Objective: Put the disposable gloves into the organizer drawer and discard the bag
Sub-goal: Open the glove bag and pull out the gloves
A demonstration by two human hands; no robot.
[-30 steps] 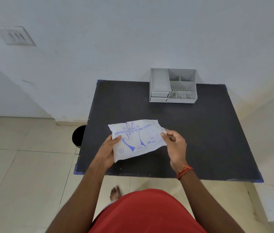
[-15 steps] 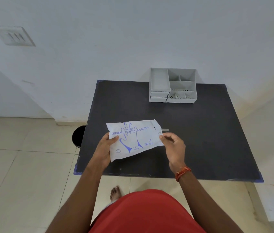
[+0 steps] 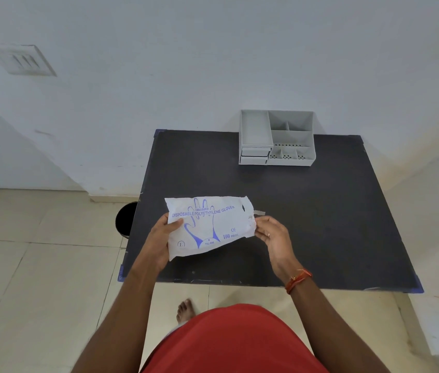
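One crinkled white plastic bag (image 3: 208,227) printed with a blue glove outline is held flat above the near half of the black table (image 3: 320,211). The left hand (image 3: 160,242) pinches its left edge, the right hand (image 3: 272,234) its torn right edge. One grey compartmented organizer (image 3: 277,138) with two closed drawers sits at the table's far edge; one dark round bin (image 3: 124,220) stands left of the table.

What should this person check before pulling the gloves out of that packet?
1. Glove bag gripped by left hand: ok.
2. Right hand pinching the bag's torn right end: ok.
3. Bag opened enough: cannot tell.
4. Organizer within reach at the table's far edge: ok.
5. Organizer drawers pulled open: not ok, both look shut.
6. Bin ready beside the table: ok.
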